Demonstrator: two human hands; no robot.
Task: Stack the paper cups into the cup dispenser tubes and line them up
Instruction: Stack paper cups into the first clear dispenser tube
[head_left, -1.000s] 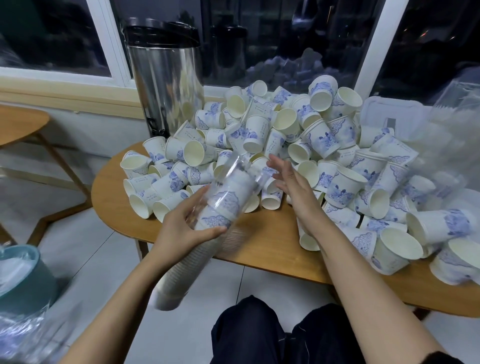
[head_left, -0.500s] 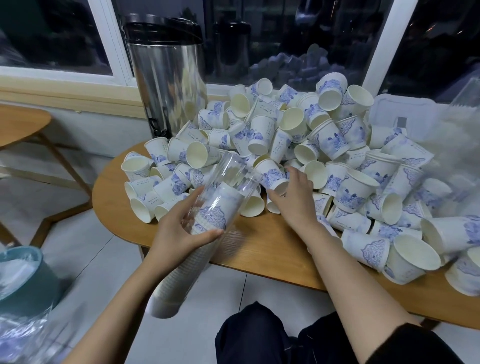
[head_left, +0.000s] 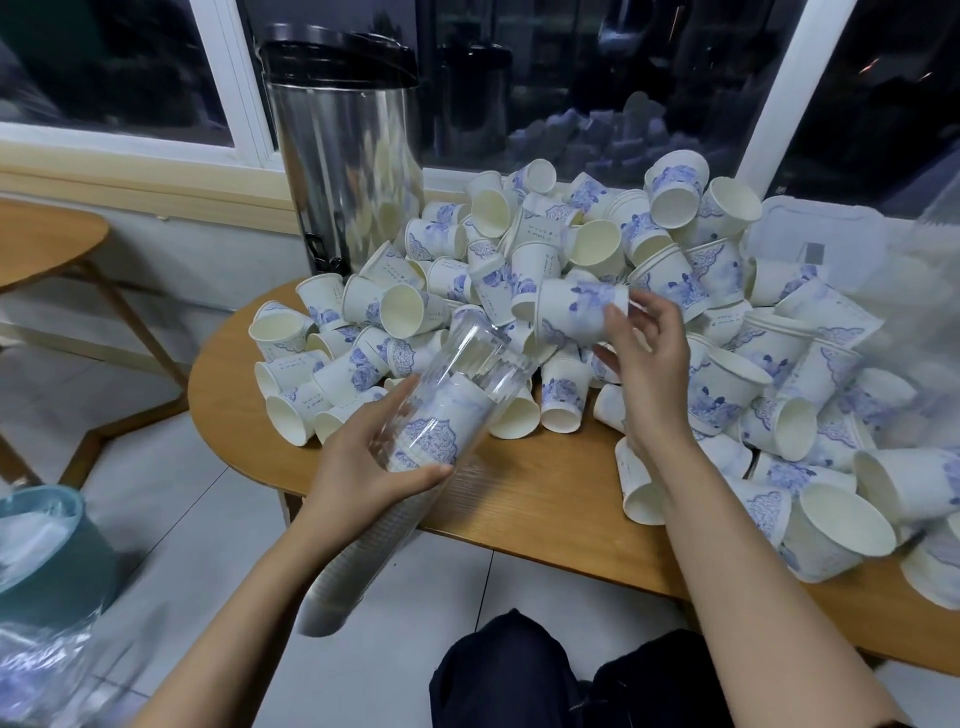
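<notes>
"Tube (head_left: 467, 374) position?"

"Tilted over the near edge of the desk (head_left: 519, 499), mouth up toward the far pile (head_left: 670, 270). The left grip (head_left: 363, 467) is wrapped round its middle. Stacked cups (head_left: 436, 431) show inside."

"Right grip (head_left: 649, 364)?"

"Pinching 1 cup (head_left: 576, 312) by its base end, on its side, rim to the left, just beyond the tube's mouth and above the pile."

"Anything else?"

"Steel urn (head_left: 343, 171), far left, beside the pile."
</notes>
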